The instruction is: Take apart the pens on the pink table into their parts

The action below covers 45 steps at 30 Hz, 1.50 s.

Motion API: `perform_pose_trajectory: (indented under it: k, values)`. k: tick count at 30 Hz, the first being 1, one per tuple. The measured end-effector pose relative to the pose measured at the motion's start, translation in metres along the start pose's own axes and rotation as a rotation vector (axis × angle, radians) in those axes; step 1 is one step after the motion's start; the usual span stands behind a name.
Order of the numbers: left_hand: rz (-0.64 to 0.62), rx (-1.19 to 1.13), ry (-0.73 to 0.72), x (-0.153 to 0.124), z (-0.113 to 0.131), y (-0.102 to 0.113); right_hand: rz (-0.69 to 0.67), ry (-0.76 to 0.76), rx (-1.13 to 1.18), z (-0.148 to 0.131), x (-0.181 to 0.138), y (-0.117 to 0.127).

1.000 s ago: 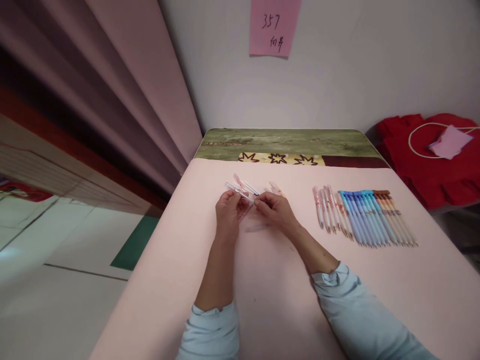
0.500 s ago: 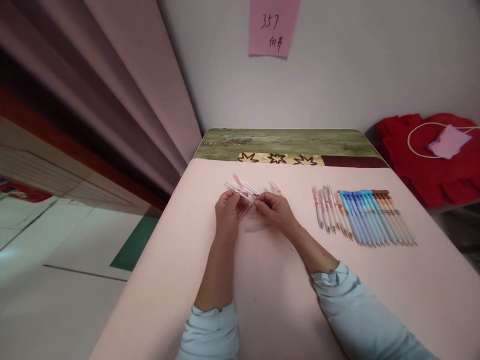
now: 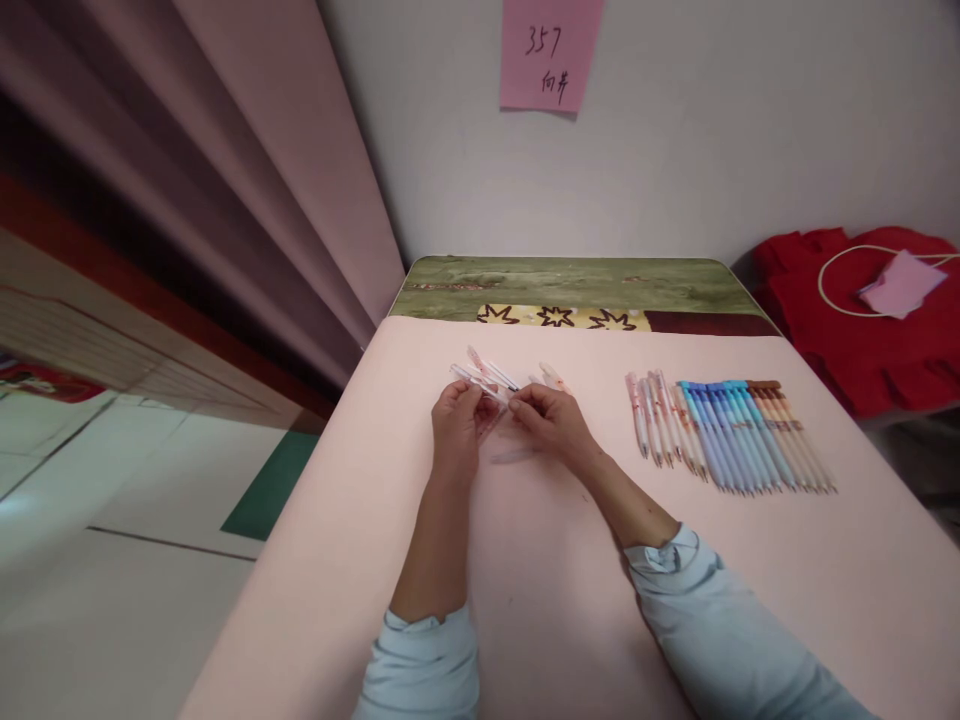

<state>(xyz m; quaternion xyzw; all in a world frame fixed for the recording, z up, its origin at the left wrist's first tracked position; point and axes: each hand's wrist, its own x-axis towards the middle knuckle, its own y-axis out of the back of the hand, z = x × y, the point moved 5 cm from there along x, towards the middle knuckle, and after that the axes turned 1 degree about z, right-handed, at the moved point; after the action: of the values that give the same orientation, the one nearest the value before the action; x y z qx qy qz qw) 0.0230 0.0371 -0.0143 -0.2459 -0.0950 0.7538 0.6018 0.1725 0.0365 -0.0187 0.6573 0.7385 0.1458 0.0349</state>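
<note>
My left hand (image 3: 455,422) is closed around a pale, partly see-through pen (image 3: 463,374) that slants down to the right. At its right end, the fingertips of my right hand (image 3: 555,415) pinch together, also closed on the pen. The exact spot they grip is too small to make out. Just beyond my fingers lie white refills (image 3: 501,374) with dark ends and a pink-patterned pen piece (image 3: 474,357). Behind my right hand, a few pale pen parts (image 3: 553,376) are partly covered. A clear tube (image 3: 512,456) rests below it on the table.
To the right, several pens (image 3: 735,440) lie in a row, pink and white through blue to brown. The pale table cover (image 3: 555,590) ends before a green patterned strip (image 3: 562,277) at the wall. Red cloth (image 3: 840,350) is at the far right, a curtain (image 3: 277,150) at the left.
</note>
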Motion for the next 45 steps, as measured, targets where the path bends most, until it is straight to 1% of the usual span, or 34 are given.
perform_pose_trajectory:
  k: [3, 8, 20, 34, 45]
  values:
    - [-0.003, -0.010, -0.014, -0.0001, 0.0005, -0.0006, -0.001, 0.002, -0.003, -0.0004, 0.0002, 0.0002]
    - [0.001, -0.007, 0.009, -0.0003, 0.0001, -0.0010, 0.002, -0.001, 0.004, -0.0002, 0.0000, 0.0001]
    - [0.022, -0.004, 0.009, 0.0001, 0.0002, -0.0003, 0.003, 0.002, 0.003, -0.0014, -0.0003, 0.0000]
    - [0.006, 0.007, -0.008, 0.0004, 0.0000, -0.0002, -0.003, -0.002, -0.003, -0.0019, -0.0008, 0.0000]
    - [0.023, -0.003, 0.012, -0.0007, 0.0008, -0.0003, 0.008, 0.005, -0.008, -0.0029, -0.0009, 0.0008]
